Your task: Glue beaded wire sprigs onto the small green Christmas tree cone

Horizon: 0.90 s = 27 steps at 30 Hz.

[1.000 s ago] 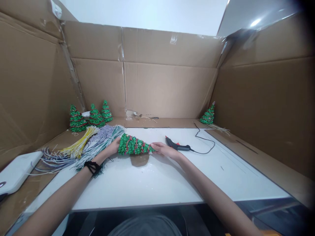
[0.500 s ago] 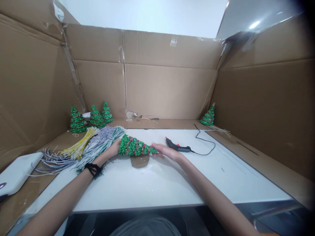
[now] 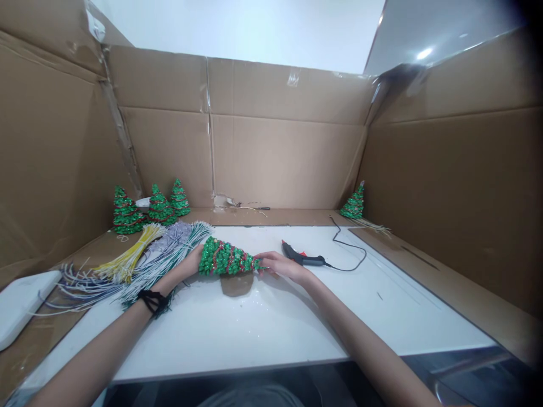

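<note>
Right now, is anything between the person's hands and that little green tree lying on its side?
No. The left hand holds the wide base of the green tree, and the right hand holds its tip. Nothing visible lies between.

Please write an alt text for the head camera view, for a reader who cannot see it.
Two bare hands hold a small green beaded tree sideways over a white table: the left hand at its wide base, the right hand at its tip. Bundles of coloured wires lie to the left, a glue gun to the right, and finished trees stand against cardboard walls.
</note>
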Motion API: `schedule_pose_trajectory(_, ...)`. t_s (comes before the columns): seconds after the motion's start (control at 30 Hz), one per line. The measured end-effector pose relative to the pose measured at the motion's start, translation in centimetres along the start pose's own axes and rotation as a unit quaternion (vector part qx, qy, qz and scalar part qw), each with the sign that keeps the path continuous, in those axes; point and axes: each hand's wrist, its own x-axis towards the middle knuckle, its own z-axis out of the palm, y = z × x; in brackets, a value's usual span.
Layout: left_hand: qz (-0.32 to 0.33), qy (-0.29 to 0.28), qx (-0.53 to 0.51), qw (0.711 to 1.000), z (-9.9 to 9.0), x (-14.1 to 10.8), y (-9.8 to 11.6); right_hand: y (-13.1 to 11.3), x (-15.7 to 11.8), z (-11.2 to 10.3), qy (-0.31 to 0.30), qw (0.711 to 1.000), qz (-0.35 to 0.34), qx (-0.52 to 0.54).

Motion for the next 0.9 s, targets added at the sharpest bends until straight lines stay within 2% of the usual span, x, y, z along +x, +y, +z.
schedule_pose_trajectory(0.2, -0.006, 0.011, 0.004, 1.0, 0.3, -0.1, 0.5, -0.2, 0.0, 0.1, 0.013, 1.0, 0.008, 0.0)
schedule_pose_trajectory(0.33, -0.022, 0.0, 0.012, 1.0, 0.5, -0.1, 0.6, -0.2, 0.1, 0.3, 0.023, 1.0, 0.014, -0.01)
schedule_pose_trajectory(0.5, -0.021, 0.025, 0.04, 0.999, 0.2, 0.0, 0.4, -0.7, -0.2, 0.5, 0.043, 0.998, 0.028, -0.037)
schedule_pose_trajectory(0.6, -0.015, 0.005, 0.052, 0.999, 0.2, 0.0, 0.4, -0.8, -0.4, 0.2, 0.064, 0.995, 0.018, -0.078)
schedule_pose_trajectory(0.67, -0.008, -0.01, 0.048, 0.999, 0.3, 0.0, 0.5, -0.6, -0.3, 0.0, 0.133, 0.982, 0.0, -0.138)
schedule_pose_trajectory(0.77, -0.001, -0.017, 0.044, 0.999, 0.3, 0.2, 0.4, 0.3, 0.2, -0.5, 0.216, 0.94, -0.03, -0.26)
schedule_pose_trajectory(0.83, 0.001, -0.011, 0.057, 0.998, 0.3, 0.2, 0.2, 1.1, 0.5, -0.8, 0.217, 0.921, -0.03, -0.323)
schedule_pose_trajectory(0.9, -0.002, -0.011, 0.067, 0.998, 0.3, 0.3, 0.0, 1.7, 0.8, -1.1, 0.195, 0.913, -0.019, -0.358)
